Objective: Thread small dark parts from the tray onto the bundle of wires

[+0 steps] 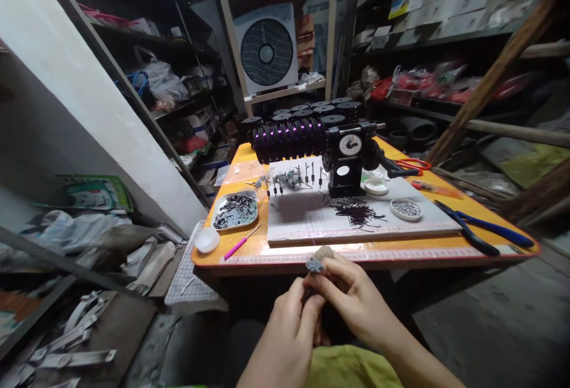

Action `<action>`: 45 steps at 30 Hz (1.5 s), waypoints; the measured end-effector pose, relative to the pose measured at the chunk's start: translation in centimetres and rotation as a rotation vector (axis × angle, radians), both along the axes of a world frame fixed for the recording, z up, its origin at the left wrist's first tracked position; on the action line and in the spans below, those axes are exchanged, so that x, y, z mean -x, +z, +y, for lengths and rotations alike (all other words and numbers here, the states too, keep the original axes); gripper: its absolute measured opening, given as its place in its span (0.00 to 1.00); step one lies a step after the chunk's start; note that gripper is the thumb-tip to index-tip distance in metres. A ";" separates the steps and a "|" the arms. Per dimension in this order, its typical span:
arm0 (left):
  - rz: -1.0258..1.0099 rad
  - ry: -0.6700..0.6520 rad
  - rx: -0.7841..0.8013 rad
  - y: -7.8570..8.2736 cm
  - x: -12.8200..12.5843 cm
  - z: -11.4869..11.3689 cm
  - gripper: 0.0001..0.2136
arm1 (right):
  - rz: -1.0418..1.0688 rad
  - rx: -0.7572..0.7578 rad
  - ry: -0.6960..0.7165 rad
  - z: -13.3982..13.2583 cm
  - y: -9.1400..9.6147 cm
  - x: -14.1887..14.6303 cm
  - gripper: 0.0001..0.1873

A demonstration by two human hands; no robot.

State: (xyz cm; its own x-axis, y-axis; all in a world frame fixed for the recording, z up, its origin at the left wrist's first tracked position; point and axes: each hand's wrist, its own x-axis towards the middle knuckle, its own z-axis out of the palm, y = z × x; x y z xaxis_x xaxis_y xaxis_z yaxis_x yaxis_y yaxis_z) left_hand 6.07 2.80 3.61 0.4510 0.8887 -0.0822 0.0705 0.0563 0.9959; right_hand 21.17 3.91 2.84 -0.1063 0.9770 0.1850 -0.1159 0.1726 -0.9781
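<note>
Both hands meet just in front of the table's near edge, above my lap. My right hand [354, 293] is closed round a small bundle of grey-blue pieces [315, 266], whose tips stick out past the fingers. A tan covering shows on one fingertip. Directly below the bundle, my left hand [294, 320] is closed with thumb and forefinger pressed together; what lies between them is hidden. Beyond the hands, a black hand-cranked winding machine [347, 165] stands on a white board [303, 231], carrying purple-wound coils [289, 139] on its shaft. Dark thin pieces [358, 213] lie before it.
On the orange table [258, 251] are a tray of dark pieces [236, 210], a white cup [207, 240], a pink-handled tool [236, 248], a dish of small metal parts [406, 209] and blue-handled pliers [485, 228]. Black spools [312, 112] and a box fan [266, 50] stand behind.
</note>
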 end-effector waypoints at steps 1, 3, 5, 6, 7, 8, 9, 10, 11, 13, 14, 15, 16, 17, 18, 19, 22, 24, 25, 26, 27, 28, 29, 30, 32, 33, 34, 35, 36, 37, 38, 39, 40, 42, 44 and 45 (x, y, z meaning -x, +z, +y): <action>0.126 0.046 -0.110 0.1 -0.2 -0.2 0.12 | 0.015 0.005 -0.035 -0.1 -0.1 0.2 0.12; 0.197 0.089 -0.194 0.1 -0.5 -0.4 0.15 | 0.062 0.031 -0.047 -0.1 0.0 0.4 0.13; -0.004 0.077 -0.072 -0.3 -0.8 -0.4 0.16 | 0.111 0.077 0.019 0.0 0.1 0.3 0.15; -0.159 0.042 0.039 -0.5 -0.9 -0.3 0.15 | 0.133 0.102 0.072 0.1 0.2 0.2 0.16; -0.311 -0.006 0.151 -0.7 -1.0 -0.2 0.15 | 0.151 0.126 0.133 0.2 0.3 0.0 0.17; -0.432 -0.054 0.242 -0.9 -1.0 -0.1 0.16 | 0.167 0.148 0.189 0.2 0.4 -0.2 0.18; -0.510 -0.099 0.304 -1.0 -0.9 0.0 0.16 | 0.183 0.165 0.238 0.2 0.4 -0.4 0.19; -0.547 -0.138 0.338 -1.0 -0.8 0.0 0.16 | 0.197 0.177 0.274 0.3 0.4 -0.5 0.20; -0.553 -0.165 0.354 -1.0 -0.7 0.1 0.16 | 0.209 0.182 0.292 0.3 0.4 -0.6 0.20; -0.546 -0.191 0.372 -0.8 -0.4 0.1 0.16 | 0.230 0.179 0.293 0.2 0.3 -0.7 0.18; -0.538 -0.193 0.375 -0.7 -0.3 0.1 0.16 | 0.236 0.171 0.285 0.2 0.4 -0.6 0.18; -0.520 -0.182 0.369 -0.6 -0.1 0.1 0.16 | 0.236 0.161 0.275 0.1 0.4 -0.5 0.17; -0.497 -0.160 0.351 -0.5 0.0 0.0 0.15 | 0.233 0.149 0.258 0.1 0.5 -0.4 0.17; -0.470 -0.133 0.321 -0.3 0.1 -0.1 0.15 | 0.227 0.136 0.237 -0.1 0.6 -0.3 0.16; -0.440 -0.114 0.278 -0.2 0.2 -0.2 0.17 | 0.218 0.123 0.212 -0.2 0.7 -0.2 0.15; -0.398 -0.099 0.224 0.0 0.2 -0.3 0.18 | 0.208 0.110 0.181 -0.4 0.9 -0.1 0.13; -0.238 -0.043 0.062 0.4 0.3 -0.6 0.22 | 0.188 0.081 0.113 -0.9 1.2 0.0 0.09; -0.185 -0.014 0.025 0.4 0.2 -0.8 0.20 | 0.198 0.078 0.113 -1.2 1.3 0.0 0.09; -0.221 -0.024 0.049 0.3 0.2 -0.9 0.19 | 0.210 0.082 0.127 -1.3 1.2 0.0 0.09; -0.299 -0.062 0.096 0.1 0.2 -1.0 0.17 | 0.223 0.090 0.150 -1.3 1.2 0.1 0.10; -0.402 -0.121 0.159 -0.1 0.2 -1.0 0.16 | 0.238 0.097 0.175 -1.3 1.2 0.1 0.12; -0.511 -0.189 0.224 -0.5 0.2 -0.9 0.15 | 0.250 0.102 0.199 -1.3 1.2 0.1 0.14; -0.601 -0.252 0.277 -0.8 0.2 -0.9 0.14 | 0.258 0.104 0.220 -1.3 1.2 0.1 0.15; -0.663 -0.306 0.320 -1.0 0.2 -0.9 0.15 | 0.261 0.100 0.235 -1.3 1.3 0.0 0.16; -0.708 -0.373 0.373 -1.3 0.3 -0.9 0.17 | 0.255 0.082 0.253 -1.4 1.7 0.0 0.17; -0.699 -0.379 0.393 -1.3 0.4 -0.9 0.17 | 0.247 0.069 0.255 -1.4 1.9 0.0 0.17; -0.676 -0.374 0.411 -1.2 0.4 -0.9 0.18 | 0.237 0.057 0.251 -1.5 2.1 -0.1 0.18; -0.648 -0.367 0.420 -0.9 0.5 -1.0 0.18 | 0.225 0.041 0.241 -1.6 2.3 -0.1 0.18; -0.611 -0.354 0.417 -0.5 0.6 -1.1 0.18 | 0.212 0.023 0.228 -1.7 2.4 0.0 0.19; -0.563 -0.339 0.407 -0.1 0.6 -1.2 0.19 | 0.201 0.008 0.211 -1.9 2.6 0.0 0.19; -0.515 -0.327 0.400 0.3 0.6 -1.3 0.20 | 0.182 -0.013 0.194 -2.0 2.7 0.0 0.19; -0.476 -0.315 0.400 0.7 0.5 -1.3 0.20 | 0.148 -0.040 0.173 -2.2 2.8 0.0 0.19; -0.447 -0.299 0.402 0.9 0.5 -1.4 0.21 | 0.096 -0.070 0.141 -2.4 2.8 0.1 0.19; -0.378 -0.232 0.355 1.0 0.3 -1.5 0.21 | -0.045 -0.129 0.045 -2.6 2.8 0.2 0.17; -0.275 -0.106 0.208 0.5 0.2 -1.6 0.22 | -0.151 -0.170 -0.066 -2.6 2.6 0.4 0.17; -0.236 -0.045 0.143 0.0 0.3 -1.6 0.22 | -0.159 -0.173 -0.098 -2.5 2.5 0.5 0.17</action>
State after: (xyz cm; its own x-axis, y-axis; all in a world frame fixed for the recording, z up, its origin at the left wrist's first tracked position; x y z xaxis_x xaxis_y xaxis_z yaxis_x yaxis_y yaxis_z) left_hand 5.78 1.20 3.65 0.5111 0.8544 -0.0934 -0.1564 0.1993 0.9674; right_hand 20.67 1.43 5.29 -0.0539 0.9392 0.3392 0.0622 0.3422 -0.9376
